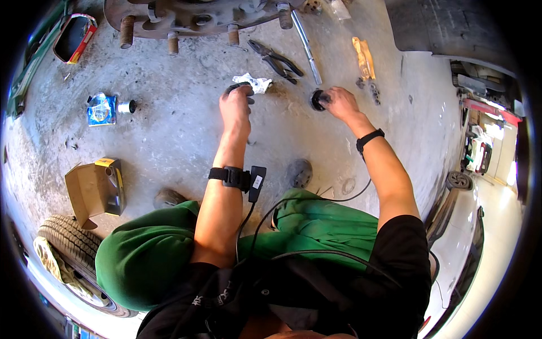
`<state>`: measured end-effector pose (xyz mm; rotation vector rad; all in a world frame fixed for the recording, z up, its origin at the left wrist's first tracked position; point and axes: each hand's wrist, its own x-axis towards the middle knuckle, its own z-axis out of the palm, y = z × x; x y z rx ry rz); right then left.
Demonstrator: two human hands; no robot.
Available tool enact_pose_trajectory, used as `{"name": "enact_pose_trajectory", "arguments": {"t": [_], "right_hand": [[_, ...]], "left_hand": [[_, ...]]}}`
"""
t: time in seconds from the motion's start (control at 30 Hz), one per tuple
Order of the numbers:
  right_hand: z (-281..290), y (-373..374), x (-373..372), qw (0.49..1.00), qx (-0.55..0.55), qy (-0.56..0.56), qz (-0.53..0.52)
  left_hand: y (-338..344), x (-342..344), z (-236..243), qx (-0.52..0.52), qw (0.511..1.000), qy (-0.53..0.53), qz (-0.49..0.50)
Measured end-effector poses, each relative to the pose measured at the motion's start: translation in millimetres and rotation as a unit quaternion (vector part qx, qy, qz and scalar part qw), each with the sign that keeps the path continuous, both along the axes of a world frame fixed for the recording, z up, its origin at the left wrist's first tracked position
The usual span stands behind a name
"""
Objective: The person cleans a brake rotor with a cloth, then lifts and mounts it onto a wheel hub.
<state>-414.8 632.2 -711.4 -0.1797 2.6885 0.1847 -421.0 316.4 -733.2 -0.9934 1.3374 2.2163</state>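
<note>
My left hand (235, 107) has blackened, curled fingers at the edge of a crumpled white wrapper (257, 83) and seems to pinch it; the fingertips are partly hidden. To the right, my right hand (340, 104) is closed on the rim of a small round black cap (317, 100), low over the floor. Dark smears mark the right fingertips. Beyond the hands lie black-handled pliers (275, 60), jaws pointing away, and a long metal bar (307, 48) whose near end almost reaches the cap.
Overhead at the far edge hangs a rusty wheel hub (203, 20) with threaded studs. An orange packet (364, 58) lies right. Leftward are a blue packet (101, 110), a small tin (127, 106), an open cardboard box (93, 192) and a tire (68, 240). A cable (339, 199) crosses my lap.
</note>
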Motion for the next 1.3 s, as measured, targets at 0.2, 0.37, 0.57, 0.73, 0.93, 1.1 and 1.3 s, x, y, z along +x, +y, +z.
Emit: {"name": "enact_pose_trajectory", "arguments": {"t": [0.2, 0.37, 0.57, 0.73, 0.93, 1.1, 1.3], "right_hand": [[-8, -11, 0, 1.0, -0.01, -0.005, 0.0], [-7, -14, -9, 0.998, -0.008, -0.024, -0.058], [19, 11, -12, 0.979, -0.169, -0.014, -0.112], [51, 10, -21, 0.936, -0.28, 0.013, -0.211], [122, -127, -8, 0.777, -0.517, -0.011, -0.36], [175, -258, -1, 0.689, -0.65, 0.04, -0.318], [192, -331, -29, 0.509, -0.75, 0.209, -0.367]], "left_hand": [[6, 1, 0, 0.005, 1.0, -0.006, -0.004], [4, -2, -4, 0.007, 1.0, -0.004, 0.005], [4, -2, -5, 0.003, 1.0, -0.011, 0.005], [10, 1, -7, 0.027, 1.0, -0.008, 0.001], [23, 9, -21, 0.0, 0.999, -0.03, 0.017], [21, 11, -15, 0.008, 0.997, -0.052, 0.056], [21, -2, -24, -0.003, 0.998, 0.001, 0.058]]}}
